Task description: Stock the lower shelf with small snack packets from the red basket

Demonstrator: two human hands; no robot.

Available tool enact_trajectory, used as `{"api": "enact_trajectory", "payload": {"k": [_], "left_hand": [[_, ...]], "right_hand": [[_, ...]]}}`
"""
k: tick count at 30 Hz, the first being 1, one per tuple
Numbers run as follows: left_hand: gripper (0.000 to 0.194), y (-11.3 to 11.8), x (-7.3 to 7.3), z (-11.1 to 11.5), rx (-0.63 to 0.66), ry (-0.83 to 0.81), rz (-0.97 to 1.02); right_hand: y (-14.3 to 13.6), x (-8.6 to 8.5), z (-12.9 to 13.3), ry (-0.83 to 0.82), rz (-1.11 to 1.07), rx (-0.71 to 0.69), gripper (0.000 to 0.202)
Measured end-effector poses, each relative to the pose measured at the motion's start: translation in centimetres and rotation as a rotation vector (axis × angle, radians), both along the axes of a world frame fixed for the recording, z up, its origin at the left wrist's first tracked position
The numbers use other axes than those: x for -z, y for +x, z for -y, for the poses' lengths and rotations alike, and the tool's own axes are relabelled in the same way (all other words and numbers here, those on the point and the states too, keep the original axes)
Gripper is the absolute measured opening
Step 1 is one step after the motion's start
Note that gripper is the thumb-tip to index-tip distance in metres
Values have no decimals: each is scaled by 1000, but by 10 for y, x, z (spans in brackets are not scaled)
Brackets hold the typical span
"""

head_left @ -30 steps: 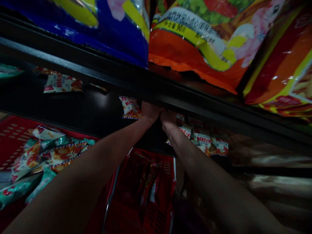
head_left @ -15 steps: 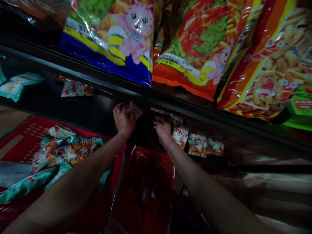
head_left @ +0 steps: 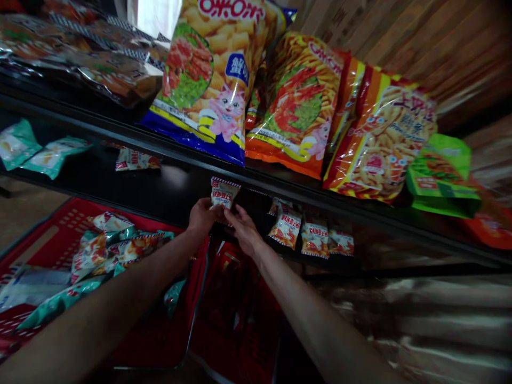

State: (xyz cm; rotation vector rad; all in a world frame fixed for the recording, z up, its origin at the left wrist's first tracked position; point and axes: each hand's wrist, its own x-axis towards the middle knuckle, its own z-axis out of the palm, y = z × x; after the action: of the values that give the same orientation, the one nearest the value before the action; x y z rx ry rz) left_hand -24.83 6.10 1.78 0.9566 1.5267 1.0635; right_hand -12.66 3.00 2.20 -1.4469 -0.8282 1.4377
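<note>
at the smooth black shelf (head_left: 132,191), left hand (head_left: 201,217) and right hand (head_left: 246,230) pinch a small, crinkly, pillow-shaped packet (head_left: 224,193).

Dim overall, brightest at a washed-out pale patch (head_left: 158,16) toward the top left. Glinting in hard highlights on the dark wrappers (head_left: 116,74) beside it; faintly shining on the black lower shelf (head_left: 175,176). Sunk in heavy shadow inside the right-hand red basket (head_left: 236,341). Readable but soft and underlit around the hands (head_left: 244,232). Blurred and stretched across the brown sheeting (head_left: 380,314) at right; darkest in the upper-right corner.
</note>
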Motion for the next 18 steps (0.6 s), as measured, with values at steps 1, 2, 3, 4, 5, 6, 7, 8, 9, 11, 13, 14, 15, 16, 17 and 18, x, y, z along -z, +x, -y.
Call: {"api": "enact_trajectory", "payload": {"k": [1,2,3,4,5,6,7,8,9,11,13,14,15,16,17,18], "left_hand": [[36,-3,-10,14,5,6,87],[36,-5,-21,28,12,-3,162],[37,-9,-34,43,10,-27,214],[37,-13,-48,58,26,-70,241],[37,-19,-62,73,47,-120,259],[38,-25,-75,87,73,-173,281],[38,-32,-86,100,93,-215,306],[39,-40,-96,112,100,-243,325],[39,-48,-103,122,101,-266,343],[42,-64,-112,138,98,-300,387],[42,-75,-113,148,90,-334,455],[40,-78,-112,151,79,-341,500],[37,-79,-111,152,65,-341,547],[33,-79,-110,153,50,-333,589],[29,-77,-108,153,33,-319,627],[26,-75,-106,151,15,-302,659]], "right_hand": [[-3,-11,13,-24,-67,-16,54],[-7,-21,26,-15,-147,-27,55],[-10,-31,39,-7,-217,-15,56],[-14,-40,52,-10,-268,12,56],[-18,-48,65,-15,-298,56,55],[-22,-55,77,-26,-317,97,54],[-26,-61,89,-41,-329,132,52],[-29,-67,101,-57,-339,154,51],[-32,-71,112,-75,-349,162,51],[-37,-79,134,-117,-360,144,53],[-41,-85,153,-154,-360,88,55],[-42,-86,161,-172,-360,53,54],[-43,-87,168,-185,-362,25,54],[-44,-87,173,-195,-369,9,55],[-44,-86,176,-203,-384,7,56],[-45,-84,178,-212,-407,18,57]]}}
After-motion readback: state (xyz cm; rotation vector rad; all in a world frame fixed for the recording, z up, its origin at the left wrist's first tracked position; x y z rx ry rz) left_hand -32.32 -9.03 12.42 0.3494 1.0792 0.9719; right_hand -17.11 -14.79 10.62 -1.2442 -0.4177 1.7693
